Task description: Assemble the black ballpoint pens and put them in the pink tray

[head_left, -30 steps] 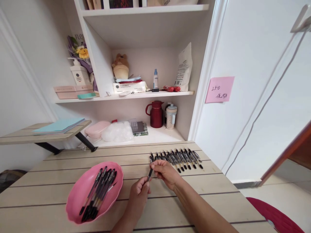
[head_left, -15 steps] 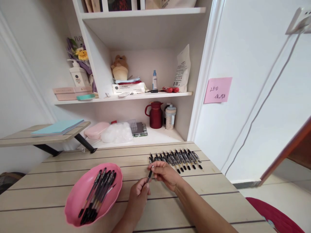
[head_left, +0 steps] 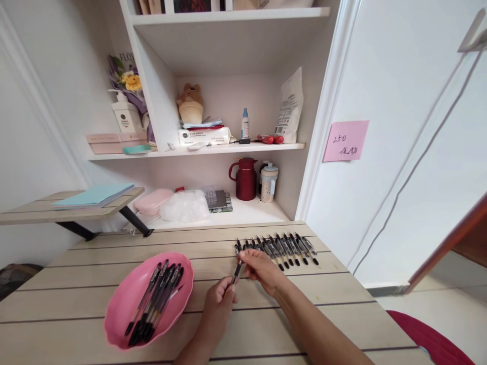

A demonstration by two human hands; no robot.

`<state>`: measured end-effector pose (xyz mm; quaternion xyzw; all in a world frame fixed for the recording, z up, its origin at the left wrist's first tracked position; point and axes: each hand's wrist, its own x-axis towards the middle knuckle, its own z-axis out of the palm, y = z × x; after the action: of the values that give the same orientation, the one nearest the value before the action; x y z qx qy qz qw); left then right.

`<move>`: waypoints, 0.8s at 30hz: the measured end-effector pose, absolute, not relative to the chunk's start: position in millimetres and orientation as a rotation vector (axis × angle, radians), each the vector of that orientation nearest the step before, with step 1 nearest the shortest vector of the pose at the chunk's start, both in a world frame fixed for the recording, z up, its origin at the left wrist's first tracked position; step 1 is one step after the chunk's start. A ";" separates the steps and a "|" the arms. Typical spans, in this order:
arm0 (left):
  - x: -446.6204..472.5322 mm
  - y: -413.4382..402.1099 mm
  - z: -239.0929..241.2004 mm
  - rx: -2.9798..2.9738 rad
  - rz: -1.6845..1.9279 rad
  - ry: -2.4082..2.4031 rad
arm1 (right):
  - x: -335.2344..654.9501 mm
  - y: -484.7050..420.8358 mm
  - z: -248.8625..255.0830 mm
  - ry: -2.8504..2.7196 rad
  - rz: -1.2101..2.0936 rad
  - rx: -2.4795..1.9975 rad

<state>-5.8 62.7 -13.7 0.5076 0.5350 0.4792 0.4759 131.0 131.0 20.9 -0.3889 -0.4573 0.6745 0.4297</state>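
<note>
Here we list: black pen (head_left: 236, 272), grasped by left fingers (head_left: 223, 287) and right fingers (head_left: 251, 259); pink bowl (head_left: 125, 295), eight o'clock of it; row of pens (head_left: 280, 247), two o'clock.

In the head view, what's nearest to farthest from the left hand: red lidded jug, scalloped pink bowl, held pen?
1. Held pen: in the left hand.
2. Scalloped pink bowl: to its left.
3. Red lidded jug: beyond, on the white shelf.
</note>
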 end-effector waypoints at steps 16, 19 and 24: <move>-8.5 66.8 -10.3 1.008 1.243 1.236 | 122.1 147.7 22.5 -1.519 1.115 -1.243; -10.4 67.8 -7.2 0.906 1.305 1.221 | 113.8 164.7 30.9 -1.847 0.579 -1.536; -8.9 66.0 -2.9 0.861 1.372 1.252 | 86.8 175.6 36.8 -2.155 0.192 -1.763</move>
<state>-8.9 66.0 -2.9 0.3590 0.5222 0.5722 0.5206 86.8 175.6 36.8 -0.6221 -0.7603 0.0676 0.1743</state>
